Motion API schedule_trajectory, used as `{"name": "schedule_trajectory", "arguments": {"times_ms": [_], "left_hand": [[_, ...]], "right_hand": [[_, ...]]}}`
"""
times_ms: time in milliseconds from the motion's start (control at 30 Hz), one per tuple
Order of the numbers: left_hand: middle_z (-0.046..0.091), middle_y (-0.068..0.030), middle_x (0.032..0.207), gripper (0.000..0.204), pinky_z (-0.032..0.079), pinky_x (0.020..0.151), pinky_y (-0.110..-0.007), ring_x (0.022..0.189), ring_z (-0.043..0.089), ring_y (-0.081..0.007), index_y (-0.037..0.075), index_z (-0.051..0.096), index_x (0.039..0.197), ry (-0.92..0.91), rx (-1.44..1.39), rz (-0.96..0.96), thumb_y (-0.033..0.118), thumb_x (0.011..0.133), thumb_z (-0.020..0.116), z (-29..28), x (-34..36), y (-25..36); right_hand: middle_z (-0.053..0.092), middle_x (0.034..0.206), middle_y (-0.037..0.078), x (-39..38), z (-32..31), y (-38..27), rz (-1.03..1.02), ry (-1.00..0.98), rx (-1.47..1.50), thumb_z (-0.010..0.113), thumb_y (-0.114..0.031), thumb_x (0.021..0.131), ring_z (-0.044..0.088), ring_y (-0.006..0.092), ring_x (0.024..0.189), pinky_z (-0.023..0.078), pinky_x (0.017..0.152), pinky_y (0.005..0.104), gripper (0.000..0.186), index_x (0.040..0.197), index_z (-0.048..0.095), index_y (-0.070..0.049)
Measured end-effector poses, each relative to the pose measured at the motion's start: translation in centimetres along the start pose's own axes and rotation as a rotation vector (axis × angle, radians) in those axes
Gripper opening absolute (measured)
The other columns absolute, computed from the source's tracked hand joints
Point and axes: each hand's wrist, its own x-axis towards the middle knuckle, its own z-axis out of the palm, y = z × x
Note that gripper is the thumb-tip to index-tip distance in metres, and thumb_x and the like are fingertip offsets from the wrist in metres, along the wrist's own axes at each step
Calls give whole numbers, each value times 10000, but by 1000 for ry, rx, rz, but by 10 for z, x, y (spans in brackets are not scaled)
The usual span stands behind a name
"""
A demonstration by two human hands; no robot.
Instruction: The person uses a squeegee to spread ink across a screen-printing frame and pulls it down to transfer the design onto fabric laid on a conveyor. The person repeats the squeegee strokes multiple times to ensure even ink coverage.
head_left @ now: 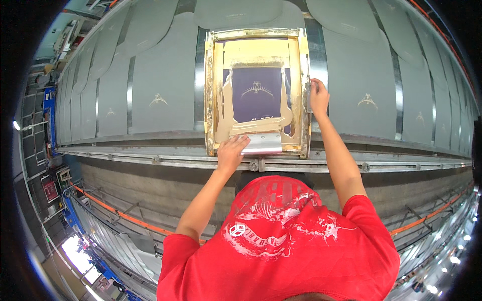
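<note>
A screen printing frame (304, 65) lies on the long table in front of me. Its dark purple mesh window (256, 104) carries a pale curved design. Beige ink (227, 108) is smeared down both sides of the window and gathered in a band along its near edge. My left hand (232, 153) is closed on the left end of a wide metal squeegee (263, 144), which sits inside the frame's near end, just behind the ink band. My right hand (320, 98) has its fingers curled at the frame's right outer edge; the fingertips are partly hidden.
Grey fabric panels (163, 85) cover the table on both sides, several with the small pale design printed on them. Metal strips (396, 95) divide the panels. A metal rail (191, 160) runs along the near table edge. Behind me, an orange bar (125, 213) edges another long table.
</note>
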Motion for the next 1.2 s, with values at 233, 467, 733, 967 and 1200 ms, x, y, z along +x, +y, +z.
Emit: {"name": "schedule_trajectory", "arguments": {"times_ms": [233,467,733,967,1200], "left_hand": [[641,4,1373,633,459,977,-417,1254,600,-271,190,655,1283,-51,25,55,46,678,774,5,-6,-4],[734,-21,1187,453,508,915,-405,1100,687,-230,201,746,1157,74,43,38,41,734,719,-11,145,-56],[757,-54,1038,423,578,814,-392,889,723,-278,216,775,1109,-12,-55,-70,62,720,713,-38,255,-77],[734,17,1177,454,526,926,-400,1098,684,-207,220,758,1139,-42,-85,-42,34,726,728,-21,130,-44],[737,2,1167,423,541,878,-382,1052,696,-207,210,767,1106,31,-118,6,27,725,736,-17,149,-65]], "right_hand": [[589,712,103,3,-14,-15,137,-162,-129,582,-279,1003,550,203,661,470,676,374,275,1191,706,-121],[633,1258,162,18,-21,-83,-526,-232,-499,697,-373,914,590,326,1141,490,951,438,451,1247,682,-69],[686,1102,147,52,49,-100,-524,-546,-421,809,-103,734,627,334,1081,521,957,426,364,1079,716,-35],[666,1200,123,-81,9,-76,-464,-557,-292,799,-51,716,602,322,1150,493,999,420,451,1156,699,-38],[673,1221,61,-52,7,-96,-597,-494,-482,789,-151,750,599,250,1145,442,983,410,410,1151,718,-107]]}}
